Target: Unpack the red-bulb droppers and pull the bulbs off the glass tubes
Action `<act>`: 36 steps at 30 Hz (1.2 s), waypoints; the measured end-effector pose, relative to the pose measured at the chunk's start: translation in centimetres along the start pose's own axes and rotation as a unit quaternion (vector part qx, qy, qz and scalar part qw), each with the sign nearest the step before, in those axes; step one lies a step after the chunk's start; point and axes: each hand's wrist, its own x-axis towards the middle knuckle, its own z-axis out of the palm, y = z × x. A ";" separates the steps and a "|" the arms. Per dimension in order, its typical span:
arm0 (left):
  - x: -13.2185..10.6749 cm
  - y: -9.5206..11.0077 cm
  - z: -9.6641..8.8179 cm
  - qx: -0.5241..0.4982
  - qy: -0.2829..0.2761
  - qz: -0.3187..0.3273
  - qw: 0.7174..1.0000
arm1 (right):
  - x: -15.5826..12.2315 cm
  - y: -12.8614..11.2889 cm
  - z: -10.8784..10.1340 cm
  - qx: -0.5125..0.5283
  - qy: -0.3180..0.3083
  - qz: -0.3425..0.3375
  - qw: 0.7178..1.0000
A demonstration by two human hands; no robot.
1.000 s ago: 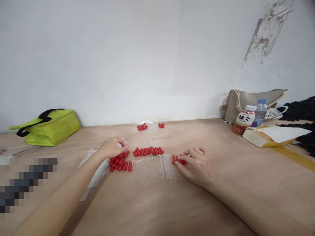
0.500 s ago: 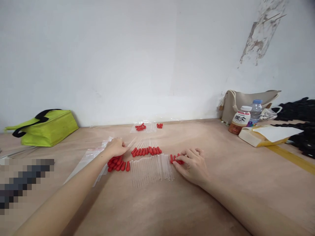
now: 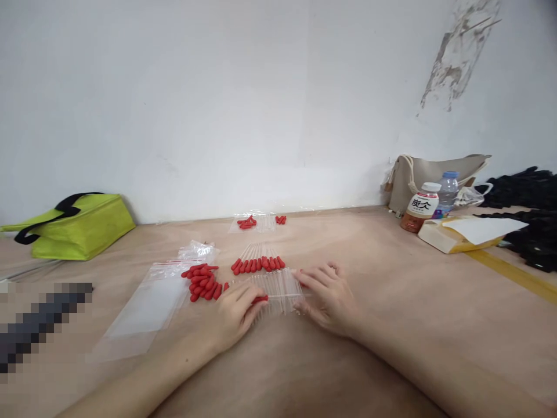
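Many clear thin tubes (image 3: 281, 287), apparently glass, lie side by side in a row in front of me. My left hand (image 3: 238, 310) is closed over the row's left part, pinching a red rubber bulb (image 3: 260, 299). A pale tube runs crosswise from that bulb toward my right hand (image 3: 331, 299). That hand rests at the row's right end, thumb and fingers apart, partly covering red bulbs there. A pile of loose red bulbs (image 3: 201, 281) lies left of the row. Behind it, several tubes with red bulbs fitted (image 3: 259, 265) lie fanned out.
Clear zip bags (image 3: 143, 302) lie at the left. Against the wall are a lime-green bag (image 3: 85, 226) and a small bag of red bulbs (image 3: 246, 222). At the right stand a beige bag (image 3: 435, 171), a brown drink bottle (image 3: 420, 206), a clear bottle (image 3: 448, 194) and an open box (image 3: 456, 235).
My left hand has come from the bulb pile to the tube row, now with a red bulb. My right hand has shifted slightly left, and its thumb and fingers have spread.
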 end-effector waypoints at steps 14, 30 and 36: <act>-1.6 1.5 1.2 0.018 0.056 0.116 0.992 | -1.2 -1.7 0.6 0.046 -0.036 -0.095 0.994; -3.4 -0.2 -1.9 0.023 -0.072 -0.111 0.991 | 1.2 -1.0 1.1 0.046 0.022 0.066 0.996; -3.2 -2.0 -2.4 0.073 -0.093 -0.107 0.987 | 3.1 -2.0 3.1 -0.061 0.008 -0.013 0.998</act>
